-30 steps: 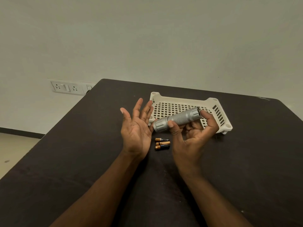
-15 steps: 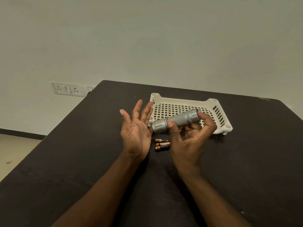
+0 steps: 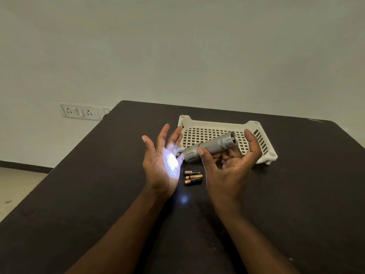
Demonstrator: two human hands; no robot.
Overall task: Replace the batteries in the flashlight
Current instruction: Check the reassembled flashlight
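My right hand point(image 3: 231, 165) holds a silver flashlight point(image 3: 211, 146) above the table, fingers curled round its ribbed barrel and the thumb lifted near its tail end. The lamp end points left at my left hand point(image 3: 163, 161), which is held up flat with the palm facing the lamp. A bright white spot of light falls on that palm, and a fainter spot lies on the table below. Three black-and-copper batteries point(image 3: 193, 177) lie side by side on the dark table point(image 3: 98, 184) between my hands.
A cream perforated plastic tray point(image 3: 262, 143) stands just behind the flashlight on the table. The table's left edge runs diagonally toward a wall socket panel point(image 3: 80, 112). A pale wall rises behind.
The flashlight is now lit and its beam falls on my left palm. My right thumb has lifted off the tail end. Both hands stay in about the same place.
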